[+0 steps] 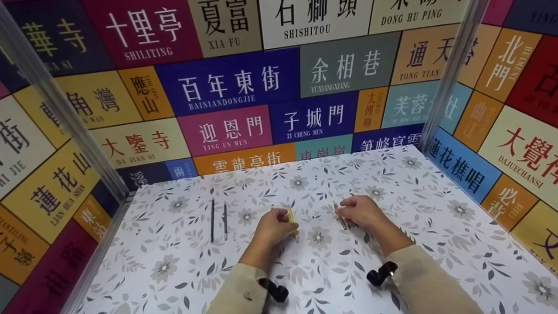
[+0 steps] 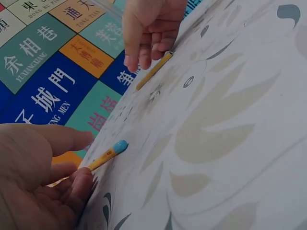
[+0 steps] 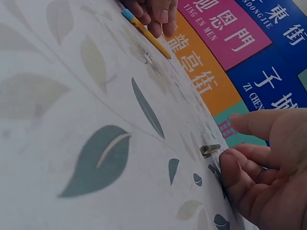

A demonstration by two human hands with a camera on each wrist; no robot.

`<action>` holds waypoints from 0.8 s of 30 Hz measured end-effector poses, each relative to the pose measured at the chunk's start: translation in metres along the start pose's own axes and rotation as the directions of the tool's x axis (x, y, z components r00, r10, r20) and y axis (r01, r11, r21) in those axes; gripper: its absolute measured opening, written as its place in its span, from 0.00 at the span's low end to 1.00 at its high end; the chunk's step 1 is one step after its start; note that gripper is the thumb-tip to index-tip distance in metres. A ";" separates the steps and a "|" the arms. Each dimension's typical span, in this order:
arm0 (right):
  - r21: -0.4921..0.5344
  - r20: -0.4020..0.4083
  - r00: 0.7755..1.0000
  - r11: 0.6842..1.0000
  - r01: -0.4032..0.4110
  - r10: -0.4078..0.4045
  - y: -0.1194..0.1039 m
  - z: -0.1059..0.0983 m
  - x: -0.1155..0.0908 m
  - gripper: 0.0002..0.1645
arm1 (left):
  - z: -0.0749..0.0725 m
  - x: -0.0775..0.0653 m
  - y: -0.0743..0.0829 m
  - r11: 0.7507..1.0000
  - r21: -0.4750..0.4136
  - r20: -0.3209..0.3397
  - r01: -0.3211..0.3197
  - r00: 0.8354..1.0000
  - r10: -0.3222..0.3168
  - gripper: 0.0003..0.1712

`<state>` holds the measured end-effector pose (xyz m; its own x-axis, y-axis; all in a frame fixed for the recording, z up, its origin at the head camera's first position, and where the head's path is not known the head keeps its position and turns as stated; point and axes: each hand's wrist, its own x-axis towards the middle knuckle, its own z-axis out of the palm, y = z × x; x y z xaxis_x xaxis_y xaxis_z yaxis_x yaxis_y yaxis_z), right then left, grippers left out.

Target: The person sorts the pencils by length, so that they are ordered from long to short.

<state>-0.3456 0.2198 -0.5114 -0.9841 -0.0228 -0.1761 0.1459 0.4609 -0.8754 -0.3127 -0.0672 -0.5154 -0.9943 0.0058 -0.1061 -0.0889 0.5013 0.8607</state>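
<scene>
My left hand is over a yellow pencil with a light blue end, which lies on the flowered table surface. In the left wrist view its fingers are loosely bent, one fingertip right at the shaft, beside the pencil's blue end. Further right, my right hand hovers beside a thin yellow-brown pencil. The right wrist view shows that pencil's metallic end just past a fingertip, with the forefinger stretched out apart from it. Part of each pencil is hidden behind the fingers.
To the left of my left hand lie a long dark pencil and a shorter dark grey one, roughly parallel. Panels with coloured place-name signs rise behind the table and along its sides. Black cameras sit on both wrists.
</scene>
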 end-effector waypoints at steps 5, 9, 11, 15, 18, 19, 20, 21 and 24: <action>-0.144 0.007 1.000 0.989 0.025 -0.024 0.003 0.000 0.000 0.32 | 0.004 0.000 0.000 0.993 0.113 0.019 -0.038 0.999 0.036 0.20; -0.231 0.000 0.999 0.972 0.037 -0.039 0.003 -0.001 -0.001 0.33 | 0.008 0.001 0.000 0.986 0.150 0.014 -0.077 0.997 0.076 0.22; -0.263 0.000 0.999 0.964 0.038 -0.039 0.001 0.000 -0.002 0.33 | 0.009 0.001 0.000 0.982 0.167 0.006 -0.083 0.997 0.083 0.24; -0.328 0.001 0.999 0.944 0.043 -0.045 -0.003 0.003 -0.004 0.31 | 0.009 0.003 0.001 0.974 0.217 -0.012 -0.065 0.997 0.070 0.29; -0.365 0.006 0.998 0.929 0.058 -0.060 -0.005 0.004 -0.006 0.28 | 0.008 0.004 0.002 0.966 0.253 -0.031 -0.048 0.998 0.057 0.24; -0.372 0.005 0.998 0.926 0.063 -0.065 -0.005 0.004 -0.007 0.26 | 0.007 0.004 0.003 0.964 0.263 -0.038 -0.046 0.998 0.058 0.22; -0.377 0.005 0.997 0.924 0.068 -0.071 -0.006 0.005 -0.007 0.24 | 0.007 0.004 0.003 0.962 0.270 -0.045 -0.041 0.997 0.055 0.20; -0.381 0.008 0.997 0.921 0.076 -0.079 -0.006 0.005 -0.008 0.22 | 0.007 0.004 0.003 0.960 0.277 -0.053 -0.040 0.997 0.057 0.19; -0.388 0.006 0.995 0.917 0.093 -0.098 -0.006 0.005 -0.009 0.17 | 0.007 0.004 0.003 0.957 0.286 -0.069 -0.040 0.996 0.062 0.17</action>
<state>-0.3367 0.2128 -0.5068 -0.9931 -0.0731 -0.0920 0.0034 0.7648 -0.6442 -0.3169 -0.0592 -0.5167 -0.9996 -0.0225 -0.0176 -0.0284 0.7274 0.6856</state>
